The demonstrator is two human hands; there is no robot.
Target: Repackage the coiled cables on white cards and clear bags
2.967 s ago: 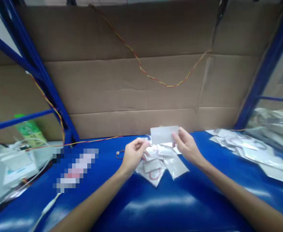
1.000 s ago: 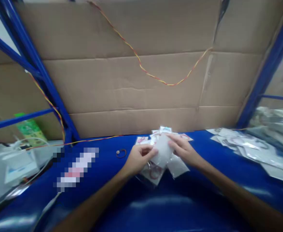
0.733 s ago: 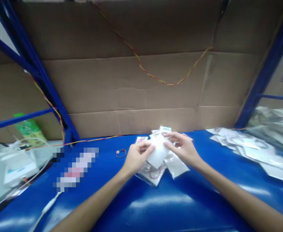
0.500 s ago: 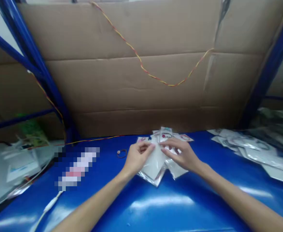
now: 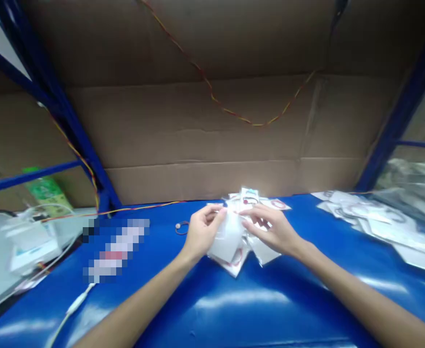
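My left hand (image 5: 204, 231) is closed, its thumb and fingers pinching a white card-like packet (image 5: 230, 241) by its upper left edge. At the packet's upper right, my right hand (image 5: 272, 227) has its fingers curled but apart, with the index fingertip at the packet's edge. Under and behind both hands lies a pile of small clear bags with white cards; one bag (image 5: 250, 194) shows a dark cord bracelet with a red part. A loose dark bracelet (image 5: 182, 228) with a round pale bead rests on the blue surface, left of my left hand.
More bagged white cards (image 5: 382, 220) are heaped on the right of the blue tabletop (image 5: 241, 314). A pixelated object (image 5: 116, 251) with a white cable lies at left. Cardboard (image 5: 205, 135) backs the table, with a red-yellow twisted wire (image 5: 234, 115) hanging across it.
The white packet has tilted and shifted slightly left between my hands, baring red cord on the bag beneath. My left hand has moved slightly left; my right hand stays nearly in place.
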